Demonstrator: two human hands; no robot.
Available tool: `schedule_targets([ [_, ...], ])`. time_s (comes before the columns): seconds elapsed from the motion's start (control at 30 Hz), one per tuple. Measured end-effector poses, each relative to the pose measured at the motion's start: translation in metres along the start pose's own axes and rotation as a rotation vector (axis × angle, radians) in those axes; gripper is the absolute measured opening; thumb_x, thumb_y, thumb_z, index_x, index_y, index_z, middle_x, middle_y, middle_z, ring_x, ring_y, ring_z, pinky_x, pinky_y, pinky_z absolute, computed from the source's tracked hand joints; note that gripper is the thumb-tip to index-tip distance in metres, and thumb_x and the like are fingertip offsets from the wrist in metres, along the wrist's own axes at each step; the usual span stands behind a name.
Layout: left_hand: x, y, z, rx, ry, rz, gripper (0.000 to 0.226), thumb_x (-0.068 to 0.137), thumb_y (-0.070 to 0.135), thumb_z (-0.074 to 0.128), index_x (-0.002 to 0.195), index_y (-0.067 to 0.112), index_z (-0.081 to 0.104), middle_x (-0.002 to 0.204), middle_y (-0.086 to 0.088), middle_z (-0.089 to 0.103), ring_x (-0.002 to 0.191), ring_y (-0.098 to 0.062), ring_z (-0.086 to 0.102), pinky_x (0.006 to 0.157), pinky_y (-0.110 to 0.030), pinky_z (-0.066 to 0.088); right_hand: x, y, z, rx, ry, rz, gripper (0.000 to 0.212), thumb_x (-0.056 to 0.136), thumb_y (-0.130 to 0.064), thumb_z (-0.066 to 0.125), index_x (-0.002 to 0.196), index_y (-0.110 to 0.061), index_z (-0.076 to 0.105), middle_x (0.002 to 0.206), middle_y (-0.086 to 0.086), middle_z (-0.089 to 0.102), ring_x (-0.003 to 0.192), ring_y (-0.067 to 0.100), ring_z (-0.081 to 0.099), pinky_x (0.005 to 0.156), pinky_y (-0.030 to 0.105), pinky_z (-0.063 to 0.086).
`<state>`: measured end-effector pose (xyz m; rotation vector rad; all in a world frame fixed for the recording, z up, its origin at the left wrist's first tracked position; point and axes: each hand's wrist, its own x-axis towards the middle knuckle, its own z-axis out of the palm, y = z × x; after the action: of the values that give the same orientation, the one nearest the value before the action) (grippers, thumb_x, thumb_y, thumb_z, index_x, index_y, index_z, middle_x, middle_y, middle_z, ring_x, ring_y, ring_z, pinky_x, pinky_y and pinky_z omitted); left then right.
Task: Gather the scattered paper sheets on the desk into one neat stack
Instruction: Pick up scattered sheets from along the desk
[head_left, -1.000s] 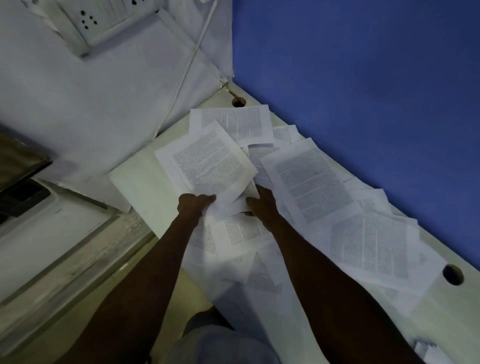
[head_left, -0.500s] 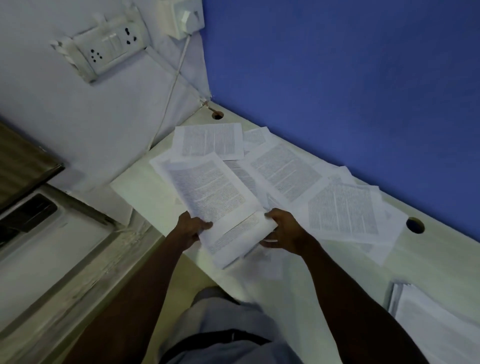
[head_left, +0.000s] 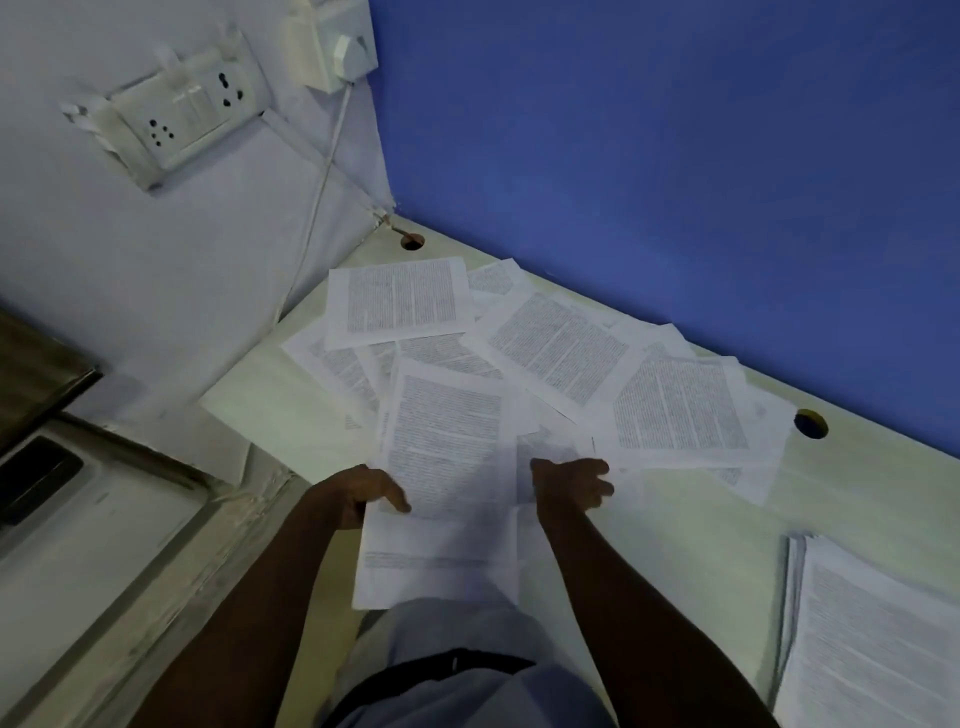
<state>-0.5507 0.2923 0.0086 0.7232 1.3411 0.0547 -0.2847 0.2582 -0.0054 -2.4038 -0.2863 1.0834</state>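
Several printed paper sheets (head_left: 561, 348) lie scattered and overlapping on the pale desk (head_left: 857, 493), from its far left corner toward the blue wall. A small bundle of sheets (head_left: 447, 467) sits in front of me at the near edge. My left hand (head_left: 363, 493) grips the bundle's left edge, thumb on top. My right hand (head_left: 571, 483) rests on the bundle's right side with fingers spread over the paper. A thicker stack of sheets (head_left: 872, 639) lies at the lower right of the desk.
Cable holes (head_left: 413, 241) (head_left: 810, 423) are cut into the desk near the blue wall (head_left: 675, 156). A socket panel (head_left: 182, 124) and a white adapter (head_left: 337, 47) with a cable hang on the grey wall at left. A white appliance (head_left: 78, 519) stands at lower left.
The bundle has come down and toward me, lying flatter at the near edge. My right hand moved from under it to on top. The view shifted, showing more of the right-hand stack.
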Motion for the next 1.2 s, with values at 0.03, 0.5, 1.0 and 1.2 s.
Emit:
schedule_targets([
  [0.03,0.001,0.003,-0.005,-0.050,-0.029,0.019,0.029,0.067,-0.005,0.085,0.094,0.004,0.078,0.104,-0.017,0.075,0.092,-0.034,0.073,0.083,-0.043,0.060,-0.002,-0.002,0.003,0.022,-0.042,0.039,0.096,0.086,-0.031,0.079,0.155,0.002,0.021,0.156,0.030,0.029,0.141,0.047,0.040,0.116,0.052,0.040],
  [0.5,0.055,0.057,-0.067,-0.314,-0.174,0.035,0.046,0.092,0.041,0.067,0.123,0.007,0.069,0.120,-0.012,0.071,0.111,-0.030,0.065,0.097,-0.044,0.052,0.001,-0.016,0.014,-0.108,-0.088,-0.114,0.019,0.087,-0.019,0.055,0.071,-0.020,0.044,0.091,0.006,0.053,0.089,0.020,0.049,0.072,0.027,0.037],
  [1.0,0.106,0.112,-0.025,-0.084,0.090,0.096,0.018,0.094,0.012,0.066,0.078,0.007,0.059,0.078,-0.012,0.061,0.070,-0.025,0.057,0.069,-0.037,0.050,-0.032,0.004,0.036,0.358,-0.447,-0.008,0.054,0.073,-0.009,0.091,0.122,-0.013,0.070,0.118,0.007,0.076,0.110,0.030,0.071,0.100,0.050,0.057],
  [1.2,0.101,0.112,-0.043,-0.012,0.114,0.162,0.007,0.089,-0.002,0.069,0.095,-0.001,0.066,0.088,-0.020,0.068,0.079,-0.029,0.067,0.066,-0.042,0.062,-0.022,0.010,0.015,0.464,-0.363,-0.017,0.052,0.073,-0.003,0.089,0.122,-0.007,0.070,0.118,0.011,0.076,0.109,0.033,0.071,0.100,0.056,0.055],
])
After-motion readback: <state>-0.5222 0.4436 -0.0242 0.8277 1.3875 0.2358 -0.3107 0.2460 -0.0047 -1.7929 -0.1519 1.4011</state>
